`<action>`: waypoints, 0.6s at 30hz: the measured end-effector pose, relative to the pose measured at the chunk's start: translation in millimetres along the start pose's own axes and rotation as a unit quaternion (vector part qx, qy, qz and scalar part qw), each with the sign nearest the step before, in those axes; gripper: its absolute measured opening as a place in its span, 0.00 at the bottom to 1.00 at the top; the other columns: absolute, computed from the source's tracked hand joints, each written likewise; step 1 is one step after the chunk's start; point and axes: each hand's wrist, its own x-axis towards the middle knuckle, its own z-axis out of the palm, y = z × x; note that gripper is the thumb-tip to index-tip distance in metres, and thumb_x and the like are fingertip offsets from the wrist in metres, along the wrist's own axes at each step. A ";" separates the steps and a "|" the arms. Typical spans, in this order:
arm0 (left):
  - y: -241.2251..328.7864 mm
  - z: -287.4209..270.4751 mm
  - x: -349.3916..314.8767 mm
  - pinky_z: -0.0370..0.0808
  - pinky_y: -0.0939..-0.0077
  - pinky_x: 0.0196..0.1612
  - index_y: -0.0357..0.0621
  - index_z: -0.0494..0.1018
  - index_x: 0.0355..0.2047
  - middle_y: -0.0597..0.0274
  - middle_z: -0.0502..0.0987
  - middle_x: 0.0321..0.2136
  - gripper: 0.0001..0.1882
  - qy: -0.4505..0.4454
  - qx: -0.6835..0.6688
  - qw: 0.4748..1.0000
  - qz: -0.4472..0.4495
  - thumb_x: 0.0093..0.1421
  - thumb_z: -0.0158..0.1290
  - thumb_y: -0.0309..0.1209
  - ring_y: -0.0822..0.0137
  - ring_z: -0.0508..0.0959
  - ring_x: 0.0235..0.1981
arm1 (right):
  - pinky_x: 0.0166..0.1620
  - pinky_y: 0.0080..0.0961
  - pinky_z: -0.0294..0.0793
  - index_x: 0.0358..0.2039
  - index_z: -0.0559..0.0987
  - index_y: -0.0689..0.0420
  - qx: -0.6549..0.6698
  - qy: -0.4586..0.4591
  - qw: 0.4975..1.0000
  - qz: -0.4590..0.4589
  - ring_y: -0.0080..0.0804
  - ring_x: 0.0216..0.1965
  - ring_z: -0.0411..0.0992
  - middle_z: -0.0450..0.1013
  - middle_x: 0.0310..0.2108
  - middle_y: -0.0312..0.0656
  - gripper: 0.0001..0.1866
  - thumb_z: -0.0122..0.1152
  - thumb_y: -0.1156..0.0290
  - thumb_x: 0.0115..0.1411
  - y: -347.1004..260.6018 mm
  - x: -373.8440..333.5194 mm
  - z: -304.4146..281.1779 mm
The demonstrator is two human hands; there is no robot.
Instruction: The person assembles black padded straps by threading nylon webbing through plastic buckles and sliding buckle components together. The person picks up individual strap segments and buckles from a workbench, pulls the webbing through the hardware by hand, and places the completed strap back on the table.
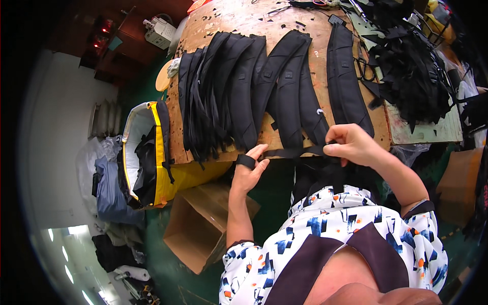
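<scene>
A black webbing strap (292,152) runs between my two hands along the near edge of the table. It loops around my left hand (249,170), whose fingers point up toward the table with the thumb a little apart. My right hand (351,144) is closed in a pinch on the strap's other end, by the lower tip of a padded shoulder strap. Several black padded shoulder straps (290,86) lie side by side and overlapping just beyond my hands. Another pair of padded straps (345,76) lies apart, farther right.
Black scissors (364,68) lie beside the right pair. A heap of black straps and scraps (412,76) covers a green board at right. Dark scraps dot the wooden table (223,20). At left stand a yellow bag (161,152) and, on the floor, an open cardboard box (195,229).
</scene>
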 end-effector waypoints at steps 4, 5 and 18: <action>24.0 30.6 -2.8 0.66 0.86 0.29 0.37 0.69 0.51 0.62 0.74 0.43 0.24 -0.059 -0.262 0.962 0.044 0.51 0.56 0.24 0.81 0.65 0.21 | 0.25 0.16 0.72 0.34 0.71 0.64 -0.006 -0.014 0.998 -0.063 0.20 0.22 0.72 0.72 0.22 0.38 0.07 0.55 0.73 0.58 39.0 17.9 41.9; 30.3 38.6 -5.8 0.65 0.86 0.28 0.37 0.68 0.52 0.63 0.73 0.40 0.26 -0.098 -0.248 0.963 0.034 0.50 0.57 0.23 0.81 0.64 0.21 | 0.25 0.17 0.72 0.35 0.70 0.63 -0.020 0.003 0.993 -0.113 0.20 0.22 0.73 0.72 0.22 0.40 0.07 0.54 0.74 0.59 42.3 18.9 48.5; 19.1 65.9 -22.2 0.61 0.89 0.22 0.39 0.71 0.42 0.62 0.76 0.37 0.11 -0.048 -0.315 0.948 -0.011 0.61 0.50 0.29 0.83 0.63 0.19 | 0.25 0.34 0.71 0.27 0.72 0.60 -0.234 0.238 0.934 -0.124 0.44 0.22 0.74 0.72 0.17 0.47 0.12 0.56 0.63 0.58 69.8 28.6 29.7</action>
